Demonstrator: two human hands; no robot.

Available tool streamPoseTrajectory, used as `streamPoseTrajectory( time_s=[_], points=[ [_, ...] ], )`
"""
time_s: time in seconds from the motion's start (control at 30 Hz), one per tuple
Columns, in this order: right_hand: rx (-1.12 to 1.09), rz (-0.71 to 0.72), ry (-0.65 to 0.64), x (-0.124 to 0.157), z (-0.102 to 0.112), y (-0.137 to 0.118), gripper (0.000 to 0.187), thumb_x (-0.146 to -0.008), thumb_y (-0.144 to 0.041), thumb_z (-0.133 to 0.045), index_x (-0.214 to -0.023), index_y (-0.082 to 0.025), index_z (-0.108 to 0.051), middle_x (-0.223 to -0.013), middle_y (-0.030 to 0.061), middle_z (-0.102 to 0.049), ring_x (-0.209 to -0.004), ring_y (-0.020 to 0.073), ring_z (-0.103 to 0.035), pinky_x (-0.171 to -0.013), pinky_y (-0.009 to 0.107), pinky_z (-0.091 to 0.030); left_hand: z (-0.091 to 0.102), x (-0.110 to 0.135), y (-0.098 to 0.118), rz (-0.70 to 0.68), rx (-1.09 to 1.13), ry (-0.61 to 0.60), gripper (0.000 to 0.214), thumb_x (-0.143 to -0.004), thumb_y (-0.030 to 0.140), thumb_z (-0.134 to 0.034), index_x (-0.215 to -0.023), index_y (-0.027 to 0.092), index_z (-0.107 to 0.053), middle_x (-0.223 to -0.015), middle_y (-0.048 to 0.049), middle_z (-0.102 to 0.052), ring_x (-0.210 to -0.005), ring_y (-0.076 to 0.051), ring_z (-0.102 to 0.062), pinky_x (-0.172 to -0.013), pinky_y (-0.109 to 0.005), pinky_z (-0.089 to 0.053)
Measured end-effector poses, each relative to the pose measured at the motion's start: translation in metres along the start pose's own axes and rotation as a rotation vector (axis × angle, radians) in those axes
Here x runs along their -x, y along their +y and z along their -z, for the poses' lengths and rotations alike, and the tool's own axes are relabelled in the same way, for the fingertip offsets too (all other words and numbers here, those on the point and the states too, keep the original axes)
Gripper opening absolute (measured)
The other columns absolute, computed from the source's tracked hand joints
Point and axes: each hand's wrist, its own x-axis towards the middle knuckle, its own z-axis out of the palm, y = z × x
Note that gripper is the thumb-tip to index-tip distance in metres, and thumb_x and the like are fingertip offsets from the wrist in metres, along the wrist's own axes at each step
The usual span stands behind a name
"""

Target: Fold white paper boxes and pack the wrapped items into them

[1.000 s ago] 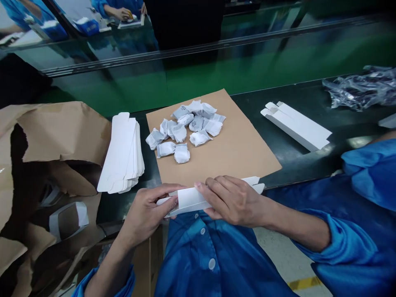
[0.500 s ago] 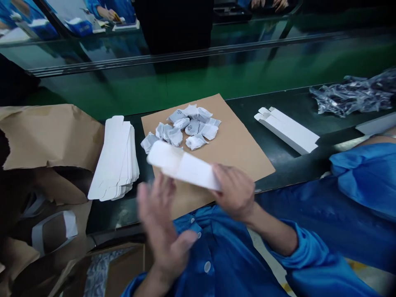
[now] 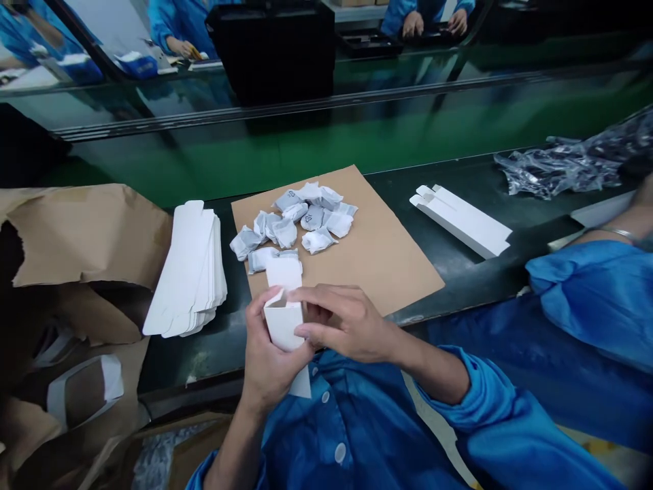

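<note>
A long white carton (image 3: 283, 327) stands tilted in front of my chest, its open end facing up and its end flap raised toward the far side. My left hand (image 3: 269, 364) is closed around the carton's body. At its top edge, my right hand (image 3: 352, 320) pinches the right side wall between thumb and fingers. Just beyond lie several small white wrapped packets (image 3: 311, 216) on a brown cardboard sheet (image 3: 392, 252). The inside of the carton is mostly hidden.
Flat white cartons (image 3: 188, 272) are stacked on the left, beside a brown paper-lined box (image 3: 92, 235). A folded white carton (image 3: 462, 221) lies to the right, near clear plastic bags (image 3: 561, 167). A co-worker's blue sleeve (image 3: 592, 292) is at the right; other people work across the bench.
My left hand has gone from open and moving to gripping the carton. The carton has swung from lying sideways to open end up, and my right hand has shifted to its top edge.
</note>
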Motion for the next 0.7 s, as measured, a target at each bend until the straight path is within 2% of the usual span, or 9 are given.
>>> streamPoseTrajectory(
  time_s=[0.07,0.13,0.27,0.3,0.33,0.4,0.47,0.57,0.7],
  points=[
    [-0.026,0.018,-0.094,-0.002,0.002,0.0,0.031,-0.088,-0.027,-0.067,-0.116,-0.014,-0.066,-0.09,0.0059,-0.07,-0.077,0.0135,-0.062,-0.073,0.025,-0.05,0.006,-0.002,0.0,-0.045,-0.037,-0.084,0.063,-0.069,0.028,-0.075,-0.124,0.024,-0.046,-0.116,-0.0048,-0.056,-0.098,-0.018,-0.063,-0.079,-0.026,-0.053],
    [-0.118,-0.018,-0.088,-0.002,0.009,0.0,0.025,-0.087,-0.025,-0.068,-0.11,-0.015,-0.069,-0.088,0.0045,-0.071,-0.076,0.0131,-0.064,-0.071,0.024,-0.05,0.011,-0.005,0.0,-0.067,-0.061,-0.135,0.058,-0.07,0.027,-0.075,-0.121,0.024,-0.047,-0.113,-0.0042,-0.057,-0.097,-0.018,-0.063,-0.078,-0.026,-0.053],
    [-0.433,-0.31,0.316,-0.009,0.025,0.002,0.021,-0.094,-0.035,-0.058,-0.098,-0.017,-0.07,-0.078,0.0013,-0.066,-0.063,0.0102,-0.061,-0.059,0.023,-0.049,0.013,-0.008,0.003,-0.075,-0.09,-0.159,0.054,-0.071,0.026,-0.074,-0.117,0.024,-0.047,-0.109,-0.003,-0.058,-0.089,-0.015,-0.064,-0.071,-0.023,-0.053],
    [-0.524,-0.371,0.347,-0.012,0.026,0.004,0.025,-0.095,-0.038,-0.056,-0.093,-0.017,-0.069,-0.075,0.001,-0.065,-0.06,0.0101,-0.059,-0.056,0.023,-0.048,0.012,-0.008,0.005,-0.082,-0.091,-0.166,0.052,-0.071,0.026,-0.073,-0.117,0.023,-0.047,-0.108,-0.0028,-0.058,-0.086,-0.015,-0.064,-0.069,-0.023,-0.053],
    [-0.606,-0.413,0.312,-0.015,0.026,0.005,0.028,-0.094,-0.04,-0.056,-0.088,-0.016,-0.068,-0.073,0.0009,-0.064,-0.059,0.0101,-0.058,-0.055,0.023,-0.047,0.01,-0.008,0.006,-0.089,-0.093,-0.175,0.051,-0.072,0.025,-0.073,-0.116,0.023,-0.047,-0.107,-0.0027,-0.058,-0.086,-0.015,-0.064,-0.068,-0.023,-0.053],
    [-0.701,-0.46,0.155,-0.019,0.023,0.006,0.028,-0.088,-0.042,-0.064,-0.081,-0.015,-0.066,-0.07,0.0005,-0.062,-0.059,0.01,-0.057,-0.055,0.023,-0.047,0.008,-0.007,0.008,-0.091,-0.1,-0.18,0.051,-0.072,0.025,-0.072,-0.116,0.023,-0.046,-0.107,-0.0032,-0.058,-0.087,-0.016,-0.064,-0.069,-0.025,-0.053],
    [-0.686,-0.476,0.058,-0.021,0.019,0.004,0.025,-0.08,-0.038,-0.074,-0.081,-0.014,-0.065,-0.074,0.0008,-0.063,-0.065,0.0099,-0.057,-0.06,0.023,-0.046,0.005,-0.006,0.008,-0.073,-0.114,-0.172,0.053,-0.072,0.026,-0.072,-0.118,0.022,-0.045,-0.108,-0.0042,-0.058,-0.088,-0.017,-0.065,-0.069,-0.027,-0.054],
    [-0.621,-0.485,0.014,-0.02,0.015,-0.001,0.027,-0.074,-0.034,-0.079,-0.087,-0.014,-0.066,-0.083,0.0016,-0.065,-0.073,0.0108,-0.057,-0.065,0.023,-0.046,-0.001,-0.001,0.008,-0.035,-0.099,-0.121,0.062,-0.071,0.026,-0.073,-0.123,0.021,-0.041,-0.11,-0.006,-0.057,-0.086,-0.018,-0.066,-0.065,-0.027,-0.055],
    [-0.584,-0.464,-0.002,-0.018,0.016,-0.004,0.023,-0.076,-0.03,-0.077,-0.09,-0.014,-0.067,-0.09,0.0038,-0.067,-0.079,0.0128,-0.059,-0.067,0.025,-0.047,-0.008,0.004,0.008,-0.007,0.015,-0.049,0.07,-0.07,0.024,-0.074,-0.127,0.021,-0.033,-0.112,-0.0078,-0.055,-0.085,-0.017,-0.067,-0.063,-0.026,-0.055]
  ],
)
